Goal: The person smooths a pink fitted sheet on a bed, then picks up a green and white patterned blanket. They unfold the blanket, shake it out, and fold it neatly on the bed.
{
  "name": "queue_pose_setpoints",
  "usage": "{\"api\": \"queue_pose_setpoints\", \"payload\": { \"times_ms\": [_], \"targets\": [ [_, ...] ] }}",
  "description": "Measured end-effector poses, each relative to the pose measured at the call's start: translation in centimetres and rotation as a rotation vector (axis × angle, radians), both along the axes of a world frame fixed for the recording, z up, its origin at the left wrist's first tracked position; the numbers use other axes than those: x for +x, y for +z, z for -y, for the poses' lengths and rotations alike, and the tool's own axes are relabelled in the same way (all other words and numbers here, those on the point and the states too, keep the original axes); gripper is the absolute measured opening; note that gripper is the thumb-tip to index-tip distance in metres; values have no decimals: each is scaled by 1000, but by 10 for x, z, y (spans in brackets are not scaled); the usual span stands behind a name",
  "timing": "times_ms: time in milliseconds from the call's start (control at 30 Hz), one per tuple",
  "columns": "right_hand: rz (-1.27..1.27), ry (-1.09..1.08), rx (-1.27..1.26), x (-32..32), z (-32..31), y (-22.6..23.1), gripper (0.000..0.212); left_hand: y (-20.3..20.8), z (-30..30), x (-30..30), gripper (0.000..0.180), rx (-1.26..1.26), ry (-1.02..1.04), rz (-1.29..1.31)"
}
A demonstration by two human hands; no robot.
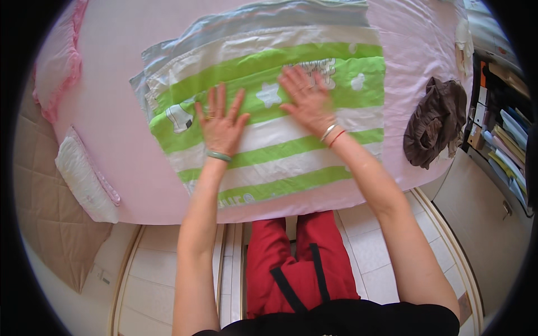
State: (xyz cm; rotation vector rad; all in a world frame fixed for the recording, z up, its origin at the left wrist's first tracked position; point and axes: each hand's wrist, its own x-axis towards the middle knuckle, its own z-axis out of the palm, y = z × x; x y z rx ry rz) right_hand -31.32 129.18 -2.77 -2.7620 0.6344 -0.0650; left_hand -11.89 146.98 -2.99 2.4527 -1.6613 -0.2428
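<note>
A green-and-white striped cloth [269, 134] with star and animal prints lies spread flat near the front edge of the bed. My left hand [222, 126] rests palm down on its left half, fingers spread, a green bangle at the wrist. Palm down as well, my right hand [309, 101] lies on the upper middle beside a white star, fingers stretched out and slightly blurred. Neither hand holds anything. Under the cloth's far and left edges, pale blue striped fabric [224, 28] sticks out in layers.
Pink sheeting [129, 129] covers the bed. A crumpled dark brown cloth [437, 120] lies at the right, a folded white cloth [87, 176] at the left edge, and a pink ruffled pillow [59, 61] at the far left. Shelves with files [507, 145] stand beside the bed on the right.
</note>
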Motion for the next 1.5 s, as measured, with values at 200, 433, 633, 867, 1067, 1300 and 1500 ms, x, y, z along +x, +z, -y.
{"api": "queue_pose_setpoints", "payload": {
  "times_ms": [200, 433, 633, 867, 1067, 1300, 1500],
  "targets": [
    [-140, -272, -76, -86, 73, -5, 70, -11, -63, 63, 68, 10, 196, 27],
    [-194, -445, -227, -138, 70, 35, 70, 4, -125, 86, 66, 54, 577, 95],
    [-90, -90, 128, -63, -22, 47, 69, 39, -58, -19, 65, -81, 94, -145],
    [-229, -72, 80, -109, -9, 34, 61, 40, -129, -78, 68, 199, -218, -383],
    [-387, 188, 337, -194, -42, 84, 64, 72, -200, -79, 76, 483, -346, -386],
    [-313, 243, 72, -212, -22, 73, 63, 69, -196, -31, 66, 306, -272, -322],
    [-62, -82, 454, -197, 30, 121, 42, 138, -178, 43, 45, 220, 285, -682]
  ]
}}
